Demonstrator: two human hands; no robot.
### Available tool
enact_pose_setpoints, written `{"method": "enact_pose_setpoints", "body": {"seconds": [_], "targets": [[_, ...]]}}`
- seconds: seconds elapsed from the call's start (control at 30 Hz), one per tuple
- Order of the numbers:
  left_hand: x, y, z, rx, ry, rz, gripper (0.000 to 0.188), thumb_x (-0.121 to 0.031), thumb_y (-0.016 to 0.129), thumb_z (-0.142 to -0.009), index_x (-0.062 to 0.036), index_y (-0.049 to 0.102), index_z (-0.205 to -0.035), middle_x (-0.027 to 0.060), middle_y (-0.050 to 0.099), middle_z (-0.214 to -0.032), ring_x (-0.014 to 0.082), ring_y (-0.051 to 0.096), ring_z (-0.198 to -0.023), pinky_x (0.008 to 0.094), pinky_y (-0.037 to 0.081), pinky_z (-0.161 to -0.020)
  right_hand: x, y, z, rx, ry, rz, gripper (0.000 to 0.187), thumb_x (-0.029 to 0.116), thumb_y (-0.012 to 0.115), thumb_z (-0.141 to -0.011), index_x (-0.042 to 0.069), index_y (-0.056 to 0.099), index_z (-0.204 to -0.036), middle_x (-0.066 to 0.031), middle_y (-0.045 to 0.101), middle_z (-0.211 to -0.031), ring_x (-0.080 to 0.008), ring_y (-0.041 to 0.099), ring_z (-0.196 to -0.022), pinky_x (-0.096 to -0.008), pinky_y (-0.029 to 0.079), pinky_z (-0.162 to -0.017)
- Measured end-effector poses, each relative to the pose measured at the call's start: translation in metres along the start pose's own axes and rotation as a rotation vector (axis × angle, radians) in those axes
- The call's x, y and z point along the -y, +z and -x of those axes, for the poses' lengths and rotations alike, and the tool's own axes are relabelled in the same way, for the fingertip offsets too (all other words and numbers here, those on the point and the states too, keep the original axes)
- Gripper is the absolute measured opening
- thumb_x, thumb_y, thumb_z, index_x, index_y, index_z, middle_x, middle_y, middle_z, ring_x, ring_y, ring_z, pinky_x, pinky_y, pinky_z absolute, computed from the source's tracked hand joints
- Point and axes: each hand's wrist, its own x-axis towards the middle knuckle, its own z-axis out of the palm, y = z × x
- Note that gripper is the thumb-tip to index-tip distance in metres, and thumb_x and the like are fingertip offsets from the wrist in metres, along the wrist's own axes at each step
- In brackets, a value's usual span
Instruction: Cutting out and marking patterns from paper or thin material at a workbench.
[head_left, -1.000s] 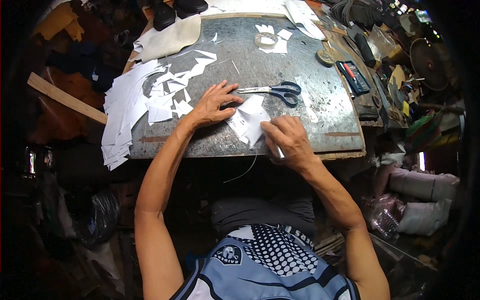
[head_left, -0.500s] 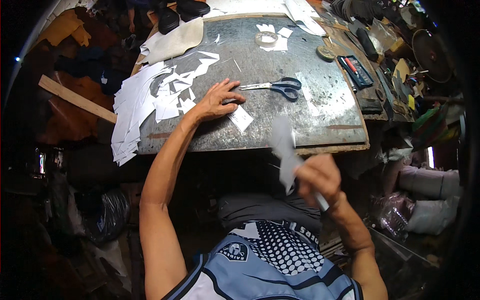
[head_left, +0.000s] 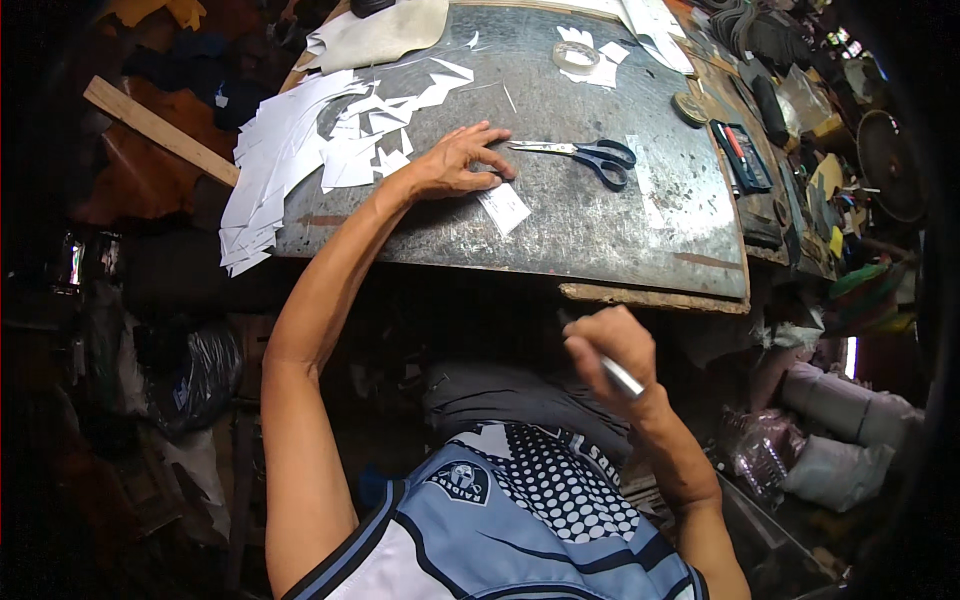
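My left hand point(head_left: 462, 162) lies on the metal-topped table with its fingers stretched out. Its thumb side touches a small white paper piece point(head_left: 505, 208) with faint writing. Just beyond the fingertips, dark-blue-handled scissors point(head_left: 598, 157) rest slightly apart, blades pointing toward the hand. In front of my body, below the table's front edge, my right hand point(head_left: 615, 350) is closed around a slim tool with a silver handle point(head_left: 622, 378). The handle's end sticks out of the fist. A dark end shows faintly at the other side, and the kind of tool is unclear.
White paper cuttings point(head_left: 285, 150) cover the left of the table point(head_left: 420, 240). A tape roll point(head_left: 576, 57) sits on paper pieces at the back; a round tin point(head_left: 689, 109) and a dark tray point(head_left: 741, 156) stand at the right. A wooden board point(head_left: 160, 130) juts out at the left.
A blurred grey sheet-like piece by my right hand is no longer visible. That hand still grips the silver tool, slightly further left. The view has shifted; my left hand stays on the paper piece.
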Motion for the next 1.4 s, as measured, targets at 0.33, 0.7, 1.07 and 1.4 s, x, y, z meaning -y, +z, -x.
{"method": "enact_pose_setpoints", "body": {"seconds": [0.33,0.7,1.07,1.4], "targets": [[0.008,-0.003,0.004,-0.034,0.103,0.042,0.029,-0.039,0.07,-0.086,-0.0237,0.075,-0.11,0.0103,0.041,-0.154,0.0368,0.022,-0.148,0.0574,0.017,-0.119,-0.027,0.027,-0.048,-0.056,0.3,-0.044,0.023,0.001,0.067,-0.083,0.001,0.065,-0.106,-0.0124,0.066,-0.083,-0.0239,0.064,-0.072,-0.0329,0.05,-0.067],[0.02,-0.006,0.012,-0.048,0.223,0.033,0.025,-0.037,0.072,-0.085,-0.0228,0.077,-0.105,0.0116,0.042,-0.153,0.0367,0.024,-0.148,0.0554,0.017,-0.12,-0.054,0.076,-0.102,0.023,0.326,-0.006,0.013,0.006,0.068,-0.082,0.003,0.066,-0.095,-0.0113,0.066,-0.083,-0.0273,0.063,-0.077,-0.0373,0.048,-0.074],[0.023,-0.001,0.01,-0.072,0.239,0.027,0.023,-0.035,0.073,-0.085,-0.0224,0.078,-0.103,0.0117,0.042,-0.153,0.0367,0.025,-0.147,0.0553,0.017,-0.12,-0.063,0.073,-0.112,0.092,0.397,-0.062,0.013,0.008,0.066,-0.086,0.002,0.067,-0.097,-0.0089,0.066,-0.085,-0.0197,0.062,-0.076,-0.0323,0.048,-0.072],[0.022,0.001,0.012,-0.084,0.208,0.026,0.02,-0.035,0.073,-0.085,-0.0246,0.078,-0.101,0.0108,0.041,-0.153,0.0358,0.024,-0.148,0.0558,0.016,-0.12,-0.06,0.038,-0.096,-0.108,0.694,-0.226,0.017,0.012,0.065,-0.094,0.0,0.067,-0.106,-0.0007,0.065,-0.086,-0.0057,0.056,-0.076,-0.02,0.045,-0.067]]}}
